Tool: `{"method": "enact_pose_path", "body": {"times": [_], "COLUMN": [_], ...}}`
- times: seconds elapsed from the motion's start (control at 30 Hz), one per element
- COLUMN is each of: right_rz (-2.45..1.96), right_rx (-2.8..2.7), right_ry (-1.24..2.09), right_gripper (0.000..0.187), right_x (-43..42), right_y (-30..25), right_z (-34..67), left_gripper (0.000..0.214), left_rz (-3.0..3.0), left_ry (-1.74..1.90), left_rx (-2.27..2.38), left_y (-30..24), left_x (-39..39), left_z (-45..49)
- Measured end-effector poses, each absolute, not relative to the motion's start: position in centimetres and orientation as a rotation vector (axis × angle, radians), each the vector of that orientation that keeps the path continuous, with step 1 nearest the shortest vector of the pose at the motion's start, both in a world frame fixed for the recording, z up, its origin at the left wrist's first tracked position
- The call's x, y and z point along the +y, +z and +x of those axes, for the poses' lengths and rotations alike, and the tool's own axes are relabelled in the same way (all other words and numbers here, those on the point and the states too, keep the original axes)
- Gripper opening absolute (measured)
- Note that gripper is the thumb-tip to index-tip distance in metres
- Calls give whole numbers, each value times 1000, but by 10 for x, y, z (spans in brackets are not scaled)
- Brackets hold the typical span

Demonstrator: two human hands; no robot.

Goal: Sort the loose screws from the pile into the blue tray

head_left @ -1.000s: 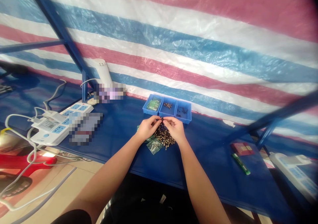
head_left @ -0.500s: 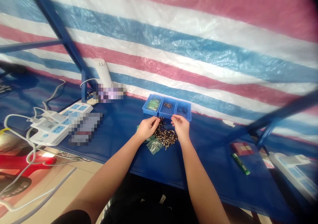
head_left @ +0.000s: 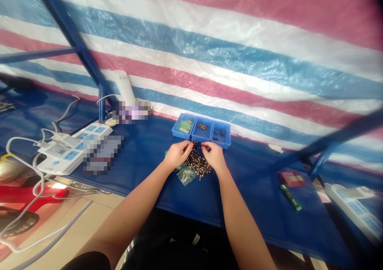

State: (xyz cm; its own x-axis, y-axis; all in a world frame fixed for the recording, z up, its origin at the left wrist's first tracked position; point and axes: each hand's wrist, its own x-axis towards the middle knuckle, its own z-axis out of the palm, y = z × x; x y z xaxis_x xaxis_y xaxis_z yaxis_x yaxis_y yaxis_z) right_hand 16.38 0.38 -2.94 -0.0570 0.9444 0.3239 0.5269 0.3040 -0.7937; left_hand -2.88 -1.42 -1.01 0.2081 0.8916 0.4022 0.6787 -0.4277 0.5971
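Note:
A heap of small brass-coloured screw-like parts (head_left: 202,166) lies on the blue table between my hands. At its left edge my left hand (head_left: 178,154) is closed, thumb and fingertips pinched over the heap; whatever is between them is too small to name. My right hand (head_left: 213,153) is likewise pinched, close to the left fingertips, its contents hidden. Small clear-green bags of silvery pins (head_left: 186,176) rest by the left wrist. Just beyond the hands stands a blue three-compartment tray (head_left: 201,138): green packets at left, a few brass parts in the middle, dark small pieces at right.
On the left are a white power strip (head_left: 64,158) with tangled cables and a blurred-out flat object (head_left: 103,154). To the right lie a red box (head_left: 292,179) and a green pack (head_left: 289,197). A striped tarp (head_left: 215,62) hangs behind the table.
My right hand has moved left from the tray's front right edge, down towards the left fingertips. My left hand has stayed in about the same place.

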Motion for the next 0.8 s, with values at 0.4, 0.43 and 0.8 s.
{"method": "enact_pose_path", "body": {"times": [0.4,0.43,0.8], "right_rz": [-1540,-1558,-1501], "right_rx": [-1969,-1959,-1976], "right_ry": [407,401,442], "right_gripper": [21,22,16], "right_x": [4,4,3], "right_y": [-40,-40,-36], "right_z": [159,160,167], "left_gripper": [32,32,31], "left_rz": [2195,2194,2183], "left_ry": [1038,1035,1042], "left_rx": [1468,1467,1459], "left_y": [-11,-12,-9], "left_x": [-13,-13,-16], "left_z": [-28,-28,-28]}}
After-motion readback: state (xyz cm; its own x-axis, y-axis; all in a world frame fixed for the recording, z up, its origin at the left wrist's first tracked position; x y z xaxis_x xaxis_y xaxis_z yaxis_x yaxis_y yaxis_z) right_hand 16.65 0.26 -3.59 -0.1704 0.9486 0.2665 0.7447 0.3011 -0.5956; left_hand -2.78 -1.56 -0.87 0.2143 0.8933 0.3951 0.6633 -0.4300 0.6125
